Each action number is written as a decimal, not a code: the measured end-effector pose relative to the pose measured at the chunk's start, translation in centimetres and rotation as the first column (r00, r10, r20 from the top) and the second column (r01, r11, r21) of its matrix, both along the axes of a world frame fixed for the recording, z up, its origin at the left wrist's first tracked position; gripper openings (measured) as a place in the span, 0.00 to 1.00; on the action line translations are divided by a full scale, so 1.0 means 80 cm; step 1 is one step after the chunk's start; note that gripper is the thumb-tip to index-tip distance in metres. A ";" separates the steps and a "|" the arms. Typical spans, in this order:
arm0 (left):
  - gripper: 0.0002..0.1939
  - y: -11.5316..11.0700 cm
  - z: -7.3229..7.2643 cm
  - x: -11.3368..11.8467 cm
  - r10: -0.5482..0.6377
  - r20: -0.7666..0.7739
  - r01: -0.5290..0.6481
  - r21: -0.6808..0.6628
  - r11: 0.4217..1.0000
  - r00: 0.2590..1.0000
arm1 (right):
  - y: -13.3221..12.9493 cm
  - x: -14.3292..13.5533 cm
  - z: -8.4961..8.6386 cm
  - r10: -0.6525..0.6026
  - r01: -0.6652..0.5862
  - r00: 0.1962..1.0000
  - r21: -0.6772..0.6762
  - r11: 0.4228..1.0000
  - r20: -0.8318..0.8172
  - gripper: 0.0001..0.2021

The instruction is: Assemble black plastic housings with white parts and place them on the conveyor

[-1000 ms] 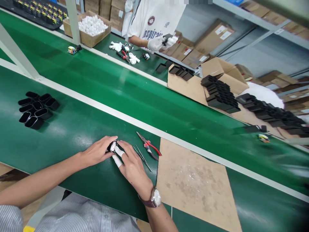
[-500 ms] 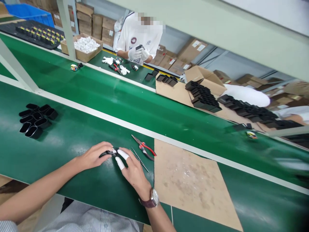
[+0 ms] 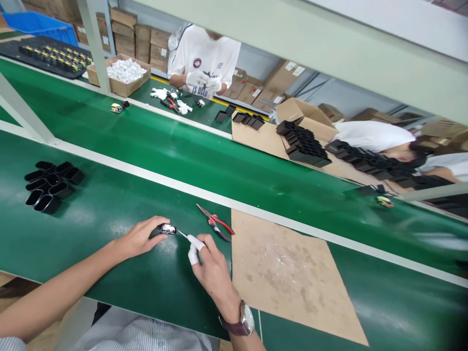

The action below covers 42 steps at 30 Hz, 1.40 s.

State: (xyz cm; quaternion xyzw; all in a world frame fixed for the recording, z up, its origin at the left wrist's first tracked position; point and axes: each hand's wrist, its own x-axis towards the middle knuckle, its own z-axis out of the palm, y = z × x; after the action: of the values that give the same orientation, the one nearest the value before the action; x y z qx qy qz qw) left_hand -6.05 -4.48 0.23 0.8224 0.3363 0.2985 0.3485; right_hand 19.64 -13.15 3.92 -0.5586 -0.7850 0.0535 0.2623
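A small black housing point(image 3: 158, 231) with a white and dark part showing in its open end lies in the grip of my left hand point(image 3: 140, 237). My right hand point(image 3: 210, 265), with white covers on two fingers, pinches thin metal tweezers point(image 3: 183, 235). The tweezers' tip points left and is close to the housing's open end; whether it touches cannot be made out. Beyond my right hand, pliers point(image 3: 215, 223) with red and black handles rest on the green table.
Several black housings point(image 3: 51, 187) stand at the left. A brown cardboard sheet point(image 3: 292, 278) lies right of the pliers. A white rail point(image 3: 164, 181) borders a green conveyor point(image 3: 204, 151). Across it, a gloved person point(image 3: 204, 63) works near a box of white pieces point(image 3: 126, 73).
My right hand has moved away from the housing to the right and picked up the tweezers that lay beside the pliers. My left hand still holds the housing. The view has shifted slightly.
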 end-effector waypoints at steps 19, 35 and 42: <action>0.30 0.000 -0.004 -0.002 0.025 -0.021 -0.027 -0.138 0.990 0.999 | 0.053 -0.008 0.005 0.196 -0.196 0.980 -0.040 0.980 -0.018 0.12; 0.18 0.004 0.003 -0.002 -0.051 -0.003 0.052 0.061 0.997 0.999 | 0.064 0.012 0.040 0.287 -0.277 0.947 -0.084 0.957 0.143 0.11; 0.12 0.010 0.007 0.002 -0.103 0.087 0.078 0.257 0.963 0.991 | 0.048 0.039 -0.018 0.047 -0.047 0.999 0.029 0.998 0.026 0.17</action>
State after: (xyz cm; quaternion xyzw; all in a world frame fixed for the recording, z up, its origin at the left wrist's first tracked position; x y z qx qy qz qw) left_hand -5.87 -3.71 0.75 0.8587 0.2399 0.3633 0.2704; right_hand 22.75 -9.33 2.49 -0.5367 -0.8019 0.0407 0.2591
